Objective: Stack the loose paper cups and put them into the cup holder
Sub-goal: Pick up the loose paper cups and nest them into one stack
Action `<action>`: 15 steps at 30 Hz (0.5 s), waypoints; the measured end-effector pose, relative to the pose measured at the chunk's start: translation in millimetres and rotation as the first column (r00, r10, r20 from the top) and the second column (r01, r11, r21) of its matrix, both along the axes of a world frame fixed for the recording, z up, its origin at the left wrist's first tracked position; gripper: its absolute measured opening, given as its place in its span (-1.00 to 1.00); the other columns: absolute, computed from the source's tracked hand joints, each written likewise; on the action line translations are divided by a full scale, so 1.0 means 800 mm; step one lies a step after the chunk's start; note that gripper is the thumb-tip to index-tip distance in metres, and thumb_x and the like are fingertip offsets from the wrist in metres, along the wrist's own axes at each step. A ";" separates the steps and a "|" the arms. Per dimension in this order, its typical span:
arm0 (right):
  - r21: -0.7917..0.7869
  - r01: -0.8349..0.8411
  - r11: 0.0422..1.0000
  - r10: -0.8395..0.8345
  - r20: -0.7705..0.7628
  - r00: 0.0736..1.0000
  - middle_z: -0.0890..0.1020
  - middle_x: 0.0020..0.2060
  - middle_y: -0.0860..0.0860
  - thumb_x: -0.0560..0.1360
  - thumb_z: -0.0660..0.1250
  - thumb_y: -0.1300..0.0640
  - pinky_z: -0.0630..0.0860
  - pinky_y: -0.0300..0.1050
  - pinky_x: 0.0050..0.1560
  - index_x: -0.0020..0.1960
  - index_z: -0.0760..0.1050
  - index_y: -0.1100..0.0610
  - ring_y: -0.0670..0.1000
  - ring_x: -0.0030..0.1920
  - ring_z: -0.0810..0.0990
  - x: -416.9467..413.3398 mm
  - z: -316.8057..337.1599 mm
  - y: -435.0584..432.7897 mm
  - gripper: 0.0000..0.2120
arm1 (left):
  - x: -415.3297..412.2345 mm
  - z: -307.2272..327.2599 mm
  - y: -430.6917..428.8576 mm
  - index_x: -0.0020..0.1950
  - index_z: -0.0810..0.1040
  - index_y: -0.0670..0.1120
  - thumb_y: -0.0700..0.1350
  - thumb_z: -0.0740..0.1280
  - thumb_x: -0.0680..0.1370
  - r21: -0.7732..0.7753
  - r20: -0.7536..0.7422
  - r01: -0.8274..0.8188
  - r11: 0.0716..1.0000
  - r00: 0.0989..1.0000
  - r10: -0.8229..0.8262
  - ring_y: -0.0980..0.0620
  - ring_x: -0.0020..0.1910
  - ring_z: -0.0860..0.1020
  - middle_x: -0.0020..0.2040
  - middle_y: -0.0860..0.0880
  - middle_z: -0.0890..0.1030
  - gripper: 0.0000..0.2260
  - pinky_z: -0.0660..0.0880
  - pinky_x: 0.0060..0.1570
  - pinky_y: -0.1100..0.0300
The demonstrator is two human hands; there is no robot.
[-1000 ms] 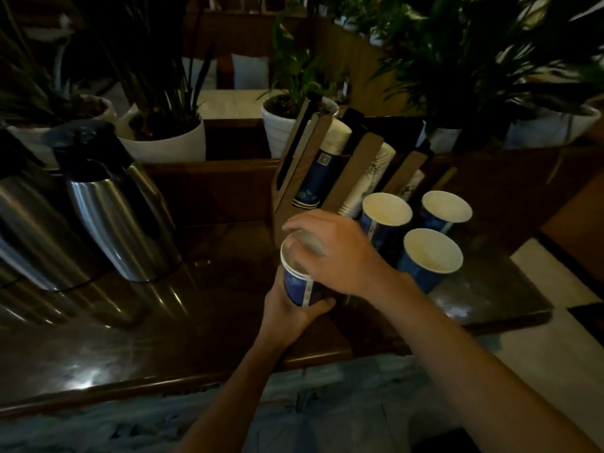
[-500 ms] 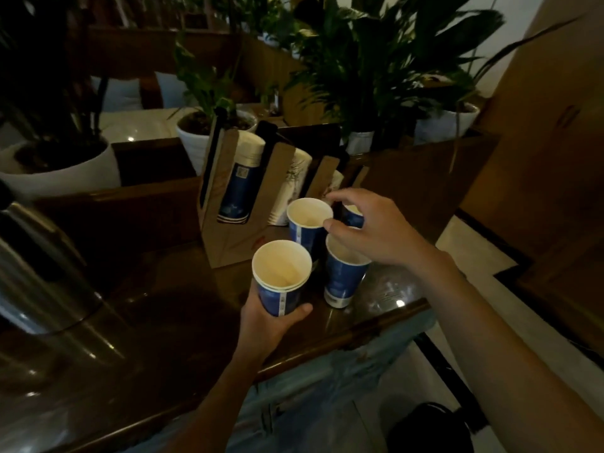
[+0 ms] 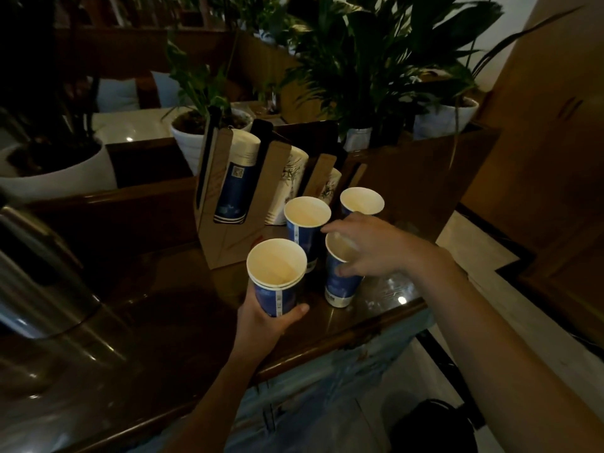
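1. The left hand (image 3: 266, 317) is closed around the nested stack (image 3: 277, 279) and holds it upright above the counter's front edge, mouth up to receive the next cup.
2. The right hand (image 3: 376, 248) closes on the near loose cup (image 3: 340, 276), fingers over the rim and thumb on the wall; this cup tilts slightly.
3. Two more loose cups (image 3: 307, 223) stand behind it, beside the cup holder (image 3: 228, 204) at the counter's (image 3: 163, 305) back.
4. Dim light obscures how many cups are in the stack. The holder's far slots are partly hidden.

Blue paper cups (image 3: 306, 223) upright beside slotted cardboard cup holder (image 3: 228, 223)
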State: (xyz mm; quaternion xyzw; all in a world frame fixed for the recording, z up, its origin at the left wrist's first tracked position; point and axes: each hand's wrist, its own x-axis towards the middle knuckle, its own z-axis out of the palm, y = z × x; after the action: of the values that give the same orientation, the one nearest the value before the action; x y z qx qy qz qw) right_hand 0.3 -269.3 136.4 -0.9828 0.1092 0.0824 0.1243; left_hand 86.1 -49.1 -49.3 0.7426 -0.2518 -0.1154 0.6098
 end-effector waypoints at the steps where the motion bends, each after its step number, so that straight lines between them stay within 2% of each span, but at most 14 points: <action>1: -0.051 0.032 0.998 -0.033 -0.002 0.999 0.38 0.32 0.06 0.36 0.49 -0.25 0.49 0.08 0.17 0.50 0.23 -0.18 0.15 0.29 0.44 0.000 0.002 0.003 -0.21 | 0.000 0.000 0.000 0.47 0.22 0.17 0.12 0.69 0.24 0.005 0.002 -0.003 1.000 1.000 0.003 0.61 0.19 0.45 0.15 0.66 0.45 -0.06 0.40 0.08 0.67; 5: -0.219 0.190 0.957 -0.175 0.085 0.981 0.50 0.16 0.16 0.35 0.26 -0.51 0.55 0.06 -0.04 0.30 0.37 0.03 0.23 0.10 0.56 0.002 -0.001 0.023 -0.24 | -0.001 0.003 0.000 0.48 0.22 0.17 0.14 0.68 0.23 0.013 0.008 -0.012 1.000 1.000 0.012 0.53 0.19 0.48 0.21 0.49 0.46 -0.05 0.41 0.11 0.58; 8: -0.244 0.323 0.914 -0.299 0.131 0.945 0.54 0.20 0.22 0.33 0.01 -0.65 0.44 0.02 -0.16 0.37 0.35 0.14 0.25 0.11 0.58 0.004 -0.014 0.034 -0.01 | -0.002 0.005 0.000 0.56 0.23 0.07 0.16 0.67 0.22 0.013 0.017 -0.011 1.000 1.000 0.011 0.33 0.26 0.49 0.25 0.45 0.42 0.02 0.40 0.17 0.47; 10: -0.210 0.371 0.905 -0.359 0.092 0.929 0.55 0.23 0.22 0.26 -0.08 -0.70 0.41 0.03 -0.15 0.42 0.32 0.15 0.25 0.14 0.57 0.004 -0.014 0.032 0.12 | -0.002 0.005 0.001 0.55 0.23 0.07 0.18 0.67 0.22 0.016 0.018 -0.008 1.000 1.000 0.007 0.40 0.23 0.51 0.25 0.43 0.43 0.01 0.41 0.15 0.54; 12: -0.101 0.363 0.926 -0.361 0.040 0.932 0.50 0.33 0.19 0.21 -0.02 -0.72 0.47 0.08 -0.02 0.49 0.28 0.10 0.24 0.25 0.52 0.001 -0.003 0.020 0.15 | -0.002 0.002 0.001 0.51 0.24 0.11 0.13 0.69 0.24 0.017 0.020 -0.014 1.000 1.000 0.014 0.55 0.20 0.48 0.24 0.41 0.46 -0.04 0.42 0.05 0.64; 15: 0.049 0.140 0.989 -0.137 -0.060 0.989 0.30 0.51 0.07 0.22 0.35 -0.55 0.45 0.17 0.30 0.57 0.09 -0.13 0.18 0.46 0.34 -0.003 0.018 -0.004 0.06 | -0.002 0.002 0.001 0.48 0.24 0.18 0.17 0.69 0.23 0.005 0.013 -0.022 1.000 1.000 0.022 0.60 0.19 0.46 0.20 0.49 0.49 -0.06 0.40 0.03 0.68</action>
State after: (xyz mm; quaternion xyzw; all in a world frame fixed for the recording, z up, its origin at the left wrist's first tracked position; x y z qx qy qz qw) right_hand -2.4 -272.5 150.5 -0.9664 0.1785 0.1042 0.1528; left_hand 84.3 -48.2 -47.8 0.7476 -0.2471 -0.1045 0.6076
